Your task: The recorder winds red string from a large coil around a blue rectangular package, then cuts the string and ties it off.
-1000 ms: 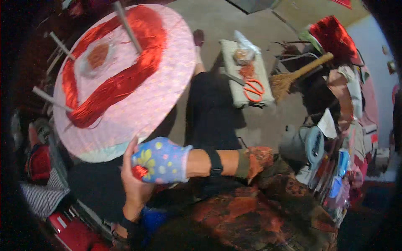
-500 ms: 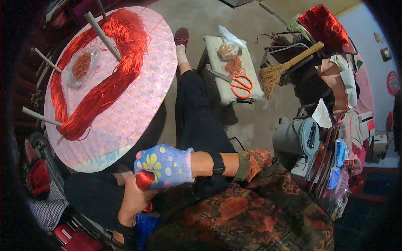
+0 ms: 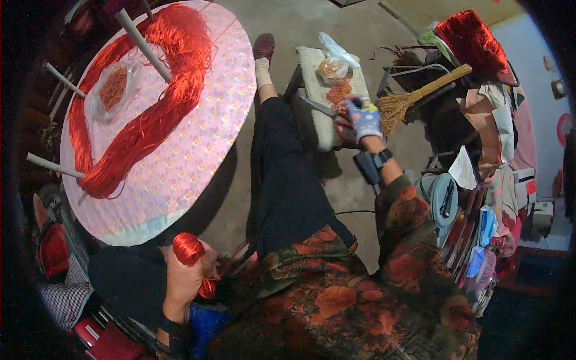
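My left hand (image 3: 187, 277) is closed around a small bundle of red thread (image 3: 188, 248) near my lap, at the lower left. My right hand (image 3: 362, 117), in a blue flowered glove, reaches out to the grey stool (image 3: 315, 78) and is on the red-handled scissors (image 3: 336, 117) lying there; the fingers curl over the handles. A clear bag (image 3: 333, 63) with orange thread scraps sits further back on the stool. A long skein of red thread (image 3: 150, 114) loops around white pegs (image 3: 143, 45) on the round pink board (image 3: 198, 156).
A straw broom (image 3: 420, 96) lies to the right of the stool. Shiny red material (image 3: 471, 39), cloth and cluttered shelves (image 3: 480, 240) fill the right side. My outstretched leg and foot (image 3: 264, 54) lie between the board and the stool. Red items (image 3: 54, 252) sit at the lower left.
My right hand left the thread bundle by my left hand and reached out to the scissors on the stool. The left hand keeps the bundle. The view shifted.
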The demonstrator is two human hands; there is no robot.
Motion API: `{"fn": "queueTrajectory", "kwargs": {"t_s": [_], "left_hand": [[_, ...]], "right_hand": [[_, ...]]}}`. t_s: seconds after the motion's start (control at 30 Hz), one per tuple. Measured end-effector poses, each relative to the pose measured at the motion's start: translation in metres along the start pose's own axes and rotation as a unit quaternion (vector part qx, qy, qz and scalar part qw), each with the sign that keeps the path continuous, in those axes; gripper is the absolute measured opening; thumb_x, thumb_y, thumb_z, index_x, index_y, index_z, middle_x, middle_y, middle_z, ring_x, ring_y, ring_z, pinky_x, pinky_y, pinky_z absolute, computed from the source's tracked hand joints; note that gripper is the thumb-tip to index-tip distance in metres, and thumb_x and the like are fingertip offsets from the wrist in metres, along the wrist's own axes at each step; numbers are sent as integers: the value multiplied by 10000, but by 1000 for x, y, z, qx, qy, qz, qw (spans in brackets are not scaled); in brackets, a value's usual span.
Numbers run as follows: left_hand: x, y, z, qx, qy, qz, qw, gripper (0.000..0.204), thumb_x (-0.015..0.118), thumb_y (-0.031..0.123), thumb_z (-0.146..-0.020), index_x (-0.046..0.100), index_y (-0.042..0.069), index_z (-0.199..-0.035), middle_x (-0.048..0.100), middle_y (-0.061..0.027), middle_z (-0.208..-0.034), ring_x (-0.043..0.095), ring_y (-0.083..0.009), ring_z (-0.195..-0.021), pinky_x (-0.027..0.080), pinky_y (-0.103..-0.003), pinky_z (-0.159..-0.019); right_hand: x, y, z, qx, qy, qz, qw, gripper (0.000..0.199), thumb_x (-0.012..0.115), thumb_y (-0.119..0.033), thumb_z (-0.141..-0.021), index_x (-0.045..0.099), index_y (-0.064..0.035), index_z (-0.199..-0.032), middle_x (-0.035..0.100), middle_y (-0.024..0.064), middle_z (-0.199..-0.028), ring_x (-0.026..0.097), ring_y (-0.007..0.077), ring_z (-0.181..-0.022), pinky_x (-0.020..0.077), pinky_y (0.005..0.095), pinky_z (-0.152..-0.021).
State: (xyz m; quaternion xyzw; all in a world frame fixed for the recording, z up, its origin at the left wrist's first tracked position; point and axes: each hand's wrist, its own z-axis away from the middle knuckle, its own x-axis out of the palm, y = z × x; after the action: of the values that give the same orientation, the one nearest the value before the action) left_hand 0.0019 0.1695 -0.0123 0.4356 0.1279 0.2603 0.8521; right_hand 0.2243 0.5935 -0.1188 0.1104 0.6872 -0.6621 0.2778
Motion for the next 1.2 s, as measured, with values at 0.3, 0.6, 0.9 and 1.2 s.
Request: {"fn": "queueTrajectory", "kwargs": {"t_s": [0.3, 0.6, 0.9, 1.2], "left_hand": [[-2, 2, -3, -19, -9, -18, 1000, 144, 723, 87, -794, 589, 33, -800, 595, -44, -624, 566, -127, -491, 470, -267, -471], [0, 7, 0, -23, -1, -33, 999, 123, 710, 78, -792, 595, 33, -789, 592, -38, -624, 565, -124, -495, 464, -260, -474], [-3, 3, 1, -14, -1, -27, 1000, 119, 706, 75, -798, 593, 40, -806, 593, -33, -633, 566, -120, -496, 458, -257, -470], [2, 6, 3, -11, 33, -8, 999, 78, 646, 60, -798, 571, 43, -783, 583, -53, -598, 534, -131, -449, 433, -267, -441]], "right_hand": [[-13, 41, -70, -33, 25, 349, 936, 349, 598, -382, -852, 701, -107, -1041, 680, 186, -1005, 647, 354, -937, 506, 422, -830], [-14, 51, -73, 38, 19, 256, 966, 365, 656, -410, -783, 722, -98, -962, 707, 149, -949, 679, 300, -896, 515, 378, -816], [-43, 85, -75, 124, 10, -77, 989, 301, 690, -303, -830, 701, -85, -1038, 671, 16, -846, 602, 117, -709, 487, 266, -576], [-47, 63, -51, 122, -17, -280, 952, 259, 685, -263, -838, 696, -90, -1031, 682, 35, -933, 652, 146, -824, 496, 265, -687]]}}
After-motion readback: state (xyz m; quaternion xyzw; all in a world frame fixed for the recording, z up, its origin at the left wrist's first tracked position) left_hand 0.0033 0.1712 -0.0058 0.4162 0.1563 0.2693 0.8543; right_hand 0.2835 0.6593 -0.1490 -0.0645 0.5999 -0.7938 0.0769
